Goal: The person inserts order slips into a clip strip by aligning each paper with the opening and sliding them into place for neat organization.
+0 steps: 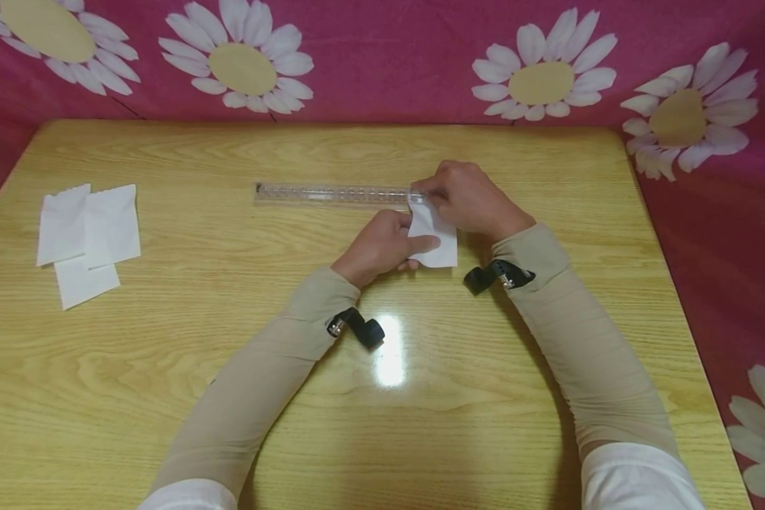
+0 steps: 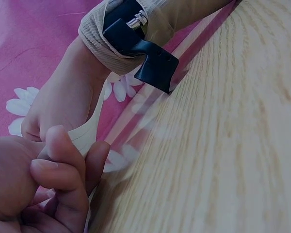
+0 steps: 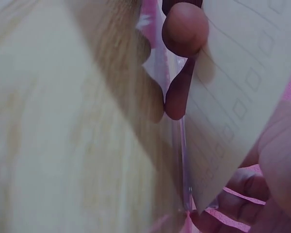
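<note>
A small white sheet of paper (image 1: 445, 249) is held up between both hands in the head view. My left hand (image 1: 380, 244) pinches its left side, thumb lying across the front. At the upper edge, my right hand (image 1: 474, 200) grips the sheet with thumb and fingers. That edge overlaps the right end of a long clear plastic strip (image 1: 331, 193), which has a row of rounded shapes along it and lies on the table. From the right wrist, the paper's face (image 3: 247, 63) shows printed lines and a column of small boxes.
Three white sheets (image 1: 111, 223) lie overlapping at the left of the wooden table (image 1: 185, 368). A pink cloth with large daisies (image 1: 389, 64) hangs behind the table and along its right side. Black straps (image 1: 363, 329) stick out from both sleeves near the wrists.
</note>
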Action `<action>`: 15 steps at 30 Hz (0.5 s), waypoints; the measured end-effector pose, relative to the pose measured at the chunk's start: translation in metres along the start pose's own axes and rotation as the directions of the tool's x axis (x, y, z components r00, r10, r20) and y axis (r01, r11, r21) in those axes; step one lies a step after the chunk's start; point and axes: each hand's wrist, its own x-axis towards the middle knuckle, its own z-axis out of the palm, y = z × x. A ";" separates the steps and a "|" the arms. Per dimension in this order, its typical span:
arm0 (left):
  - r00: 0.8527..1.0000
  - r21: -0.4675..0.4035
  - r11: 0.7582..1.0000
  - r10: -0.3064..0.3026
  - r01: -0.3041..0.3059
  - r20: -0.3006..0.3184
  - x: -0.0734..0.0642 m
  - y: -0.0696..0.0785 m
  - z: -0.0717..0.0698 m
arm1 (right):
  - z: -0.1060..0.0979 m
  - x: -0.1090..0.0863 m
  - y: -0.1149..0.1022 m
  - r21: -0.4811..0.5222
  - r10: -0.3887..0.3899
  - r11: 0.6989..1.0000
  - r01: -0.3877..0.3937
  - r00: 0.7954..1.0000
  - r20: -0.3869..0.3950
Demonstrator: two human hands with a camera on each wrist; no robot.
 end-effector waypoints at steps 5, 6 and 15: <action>1.000 0.009 1.000 -0.003 0.003 0.002 0.001 0.001 0.002 | 0.000 0.000 0.000 0.003 0.003 1.000 -0.003 1.000 0.002; 1.000 0.008 1.000 -0.002 0.002 0.004 0.001 0.001 0.002 | 0.000 0.000 0.000 0.002 0.003 1.000 -0.003 1.000 0.001; 1.000 0.031 0.999 0.024 -0.024 0.014 0.003 0.000 0.004 | 0.000 -0.001 0.000 0.007 -0.021 1.000 0.021 1.000 -0.005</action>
